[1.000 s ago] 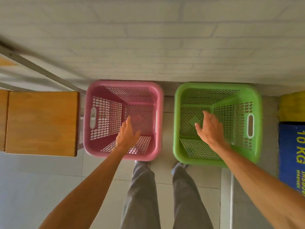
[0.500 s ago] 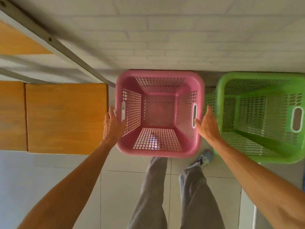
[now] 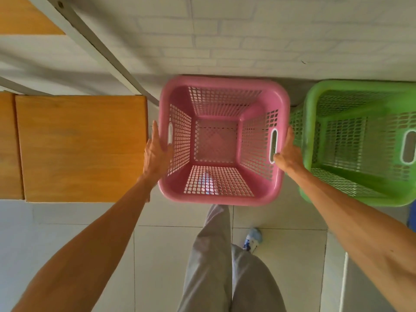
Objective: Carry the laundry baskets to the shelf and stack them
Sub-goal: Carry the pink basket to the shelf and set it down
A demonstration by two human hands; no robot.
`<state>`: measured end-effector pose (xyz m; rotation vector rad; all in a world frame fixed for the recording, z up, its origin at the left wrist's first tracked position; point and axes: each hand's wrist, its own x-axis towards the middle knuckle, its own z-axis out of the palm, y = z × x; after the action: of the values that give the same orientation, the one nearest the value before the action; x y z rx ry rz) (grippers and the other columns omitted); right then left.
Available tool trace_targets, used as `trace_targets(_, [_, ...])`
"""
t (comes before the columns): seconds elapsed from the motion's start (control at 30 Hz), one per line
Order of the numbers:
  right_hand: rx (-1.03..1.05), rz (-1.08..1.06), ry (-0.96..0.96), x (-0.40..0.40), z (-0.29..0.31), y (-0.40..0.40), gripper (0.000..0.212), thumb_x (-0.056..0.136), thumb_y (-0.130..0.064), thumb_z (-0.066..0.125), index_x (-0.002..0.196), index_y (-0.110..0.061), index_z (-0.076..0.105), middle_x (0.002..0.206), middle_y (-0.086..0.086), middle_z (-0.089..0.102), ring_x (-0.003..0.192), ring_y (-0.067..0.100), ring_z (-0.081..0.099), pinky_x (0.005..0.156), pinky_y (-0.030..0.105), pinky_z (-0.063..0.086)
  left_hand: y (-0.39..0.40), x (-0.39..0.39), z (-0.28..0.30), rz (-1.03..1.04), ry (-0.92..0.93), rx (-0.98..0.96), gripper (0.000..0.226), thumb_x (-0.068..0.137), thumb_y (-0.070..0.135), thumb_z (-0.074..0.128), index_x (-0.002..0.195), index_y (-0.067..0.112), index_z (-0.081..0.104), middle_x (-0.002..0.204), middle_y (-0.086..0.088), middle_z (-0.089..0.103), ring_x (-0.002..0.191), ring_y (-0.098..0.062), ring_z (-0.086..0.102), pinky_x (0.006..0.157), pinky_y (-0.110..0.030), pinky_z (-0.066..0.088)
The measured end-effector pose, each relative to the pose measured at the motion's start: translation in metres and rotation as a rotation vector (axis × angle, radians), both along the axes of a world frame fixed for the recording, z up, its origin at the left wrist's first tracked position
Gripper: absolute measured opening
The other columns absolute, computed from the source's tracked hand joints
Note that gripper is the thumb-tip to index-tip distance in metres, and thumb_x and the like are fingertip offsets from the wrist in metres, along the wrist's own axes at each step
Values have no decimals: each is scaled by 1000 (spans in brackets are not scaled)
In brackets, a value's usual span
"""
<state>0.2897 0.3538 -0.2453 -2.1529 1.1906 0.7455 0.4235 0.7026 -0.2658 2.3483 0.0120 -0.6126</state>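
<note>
The pink laundry basket (image 3: 221, 199) stands empty on the tiled floor against the wall, straight below me. My left hand (image 3: 156, 154) lies flat against its left side by the handle slot, fingers stretched forward. On the other side my right hand (image 3: 289, 152) presses the wall, its thumb hooked at the lower end of that handle slot. Close to the right of the pink one is the empty green laundry basket (image 3: 308, 143), partly cut off by the frame edge. The wooden shelf board (image 3: 81, 147) sits just left of the pink basket.
A grey metal shelf frame (image 3: 108, 59) slants up from behind the board. A white brick wall (image 3: 270, 37) runs behind both baskets. My grey-trousered legs (image 3: 216, 255) stand on the floor tiles below the pink basket. A blue object (image 3: 413, 213) shows at the right edge.
A second ago my hands hovered inside the two baskets. They moved to the outer sides of the pink basket, and my view shifted left and closer.
</note>
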Motion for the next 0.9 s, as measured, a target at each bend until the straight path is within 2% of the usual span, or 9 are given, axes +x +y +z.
trace_targets(0.07, [25, -1, -22, -14, 14, -1, 104, 83, 13, 56, 157, -24, -7, 80, 12, 57, 47, 24, 52, 39, 32, 47, 8, -6, 16, -51, -27, -49, 71, 101, 10, 51, 160, 15, 11, 100, -10, 67, 70, -13, 69, 52, -16, 56])
trace_targets(0.2, [-3, 44, -78, -62, 75, 6, 105, 84, 10, 58, 157, -25, -8, 64, 7, 54, 39, 19, 51, 32, 24, 38, 21, -46, 80, -173, -91, -43, 80, 96, 17, 56, 160, 27, 10, 112, -17, 63, 78, -25, 70, 54, -39, 61])
trace_targets(0.33, [-28, 147, -262, -124, 148, 11, 101, 86, 0, 64, 156, -32, -3, 69, 15, 67, 40, 22, 59, 32, 28, 46, 30, -124, 179, -157, -182, 35, 86, 91, 25, 64, 159, 32, 12, 100, -13, 47, 79, -20, 48, 54, -30, 49])
trace_targets(0.43, [-99, 229, -429, -176, 213, 21, 92, 90, -10, 64, 158, -28, 4, 69, 12, 65, 41, 22, 59, 33, 35, 50, 43, -187, 252, -94, -295, 70, 88, 90, 12, 61, 159, 34, 11, 94, -9, 42, 74, -20, 44, 52, -33, 48])
trace_targets(0.53, [-198, 303, -562, -223, 268, 35, 95, 89, -23, 67, 157, -37, 2, 82, 9, 60, 45, 20, 57, 34, 32, 49, 69, -247, 312, 1, -335, 103, 94, 88, -2, 53, 158, 41, 8, 91, -10, 41, 72, -25, 47, 54, -40, 52])
trace_targets(0.67, [-140, 325, -654, -267, 352, 81, 85, 89, -11, 66, 157, -24, 18, 74, 4, 58, 39, 12, 51, 29, 14, 37, 118, -327, 373, 19, -390, 95, 95, 85, -2, 53, 159, 36, 9, 86, -9, 45, 71, -16, 43, 52, -29, 38])
trace_targets(0.77, [-17, 383, -676, -290, 395, 131, 78, 90, -4, 64, 156, -19, 25, 69, 3, 56, 39, 9, 49, 29, 12, 38, 161, -393, 416, 216, -345, 92, 90, 89, 0, 56, 157, 41, 13, 77, -2, 42, 70, -6, 39, 52, -28, 35])
trace_targets(0.83, [27, 462, -665, -292, 411, 170, 76, 90, -4, 61, 156, -23, 27, 78, 5, 62, 42, 8, 53, 31, 10, 38, 199, -434, 434, 344, -326, 79, 90, 87, -2, 58, 156, 39, 17, 72, -1, 48, 63, -8, 46, 50, -30, 43])
trace_targets(0.9, [107, 545, -662, -290, 419, 219, 77, 90, -5, 61, 155, -28, 27, 94, 4, 63, 51, 8, 60, 35, 9, 43, 247, -475, 437, 471, -299, 68, 94, 84, 2, 60, 155, 45, 16, 90, -11, 67, 63, -19, 62, 55, -38, 58])
